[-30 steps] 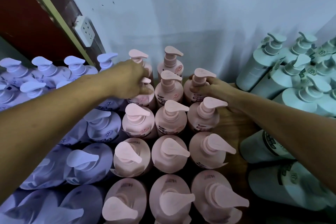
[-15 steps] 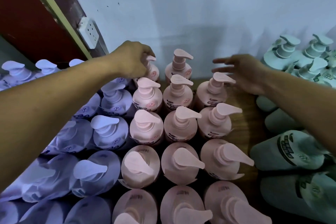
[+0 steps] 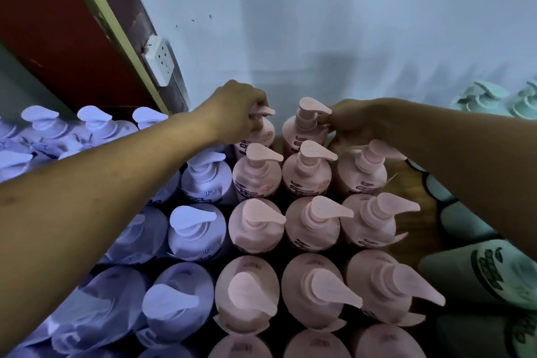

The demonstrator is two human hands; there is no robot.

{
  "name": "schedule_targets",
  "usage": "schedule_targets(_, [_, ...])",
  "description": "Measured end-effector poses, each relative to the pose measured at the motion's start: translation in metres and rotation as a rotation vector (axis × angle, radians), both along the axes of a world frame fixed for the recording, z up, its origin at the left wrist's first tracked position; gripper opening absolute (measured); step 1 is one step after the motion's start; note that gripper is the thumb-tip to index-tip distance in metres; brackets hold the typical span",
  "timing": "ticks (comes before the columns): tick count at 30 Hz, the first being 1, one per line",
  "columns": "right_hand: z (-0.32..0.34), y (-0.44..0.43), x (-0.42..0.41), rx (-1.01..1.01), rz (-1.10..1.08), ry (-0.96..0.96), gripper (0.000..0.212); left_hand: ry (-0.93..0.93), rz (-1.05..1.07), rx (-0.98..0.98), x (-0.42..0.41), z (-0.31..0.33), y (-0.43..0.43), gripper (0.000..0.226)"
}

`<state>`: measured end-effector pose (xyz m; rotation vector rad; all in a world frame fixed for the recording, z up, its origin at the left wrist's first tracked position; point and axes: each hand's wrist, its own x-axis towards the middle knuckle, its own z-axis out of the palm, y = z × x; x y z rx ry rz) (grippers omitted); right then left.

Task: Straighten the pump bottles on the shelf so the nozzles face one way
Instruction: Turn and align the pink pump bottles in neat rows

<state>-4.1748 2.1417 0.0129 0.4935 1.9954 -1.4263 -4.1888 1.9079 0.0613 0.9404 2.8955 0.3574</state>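
Head view: upright pink pump bottles, nozzles rightward.

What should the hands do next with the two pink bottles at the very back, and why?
Probably give the back-left pink bottle's pump a tiny twist. The left hand is closed over it and hides most of the pump; only its tip shows. The right hand touches the back-middle pink bottle's nozzle, which already points right like the pink rows in front. So match the left one.

Dark label print on the pink pump bottles is too blurred to read.
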Motion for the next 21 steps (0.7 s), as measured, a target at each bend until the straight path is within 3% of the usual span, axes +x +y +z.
schedule_targets(8, [-0.0046,0.0002,0.0028,-0.227,-0.056,-0.047,0.029,-0.027,0.004,-0.006,-0.0009,-0.0006,0.0021,0.026])
schedule_targets(21, [-0.0023,-0.0051,0.0009,-0.091,0.087,0.004,0.028,-0.060,0.050,0.022,-0.0002,-0.0075,-0.0019,0.024])
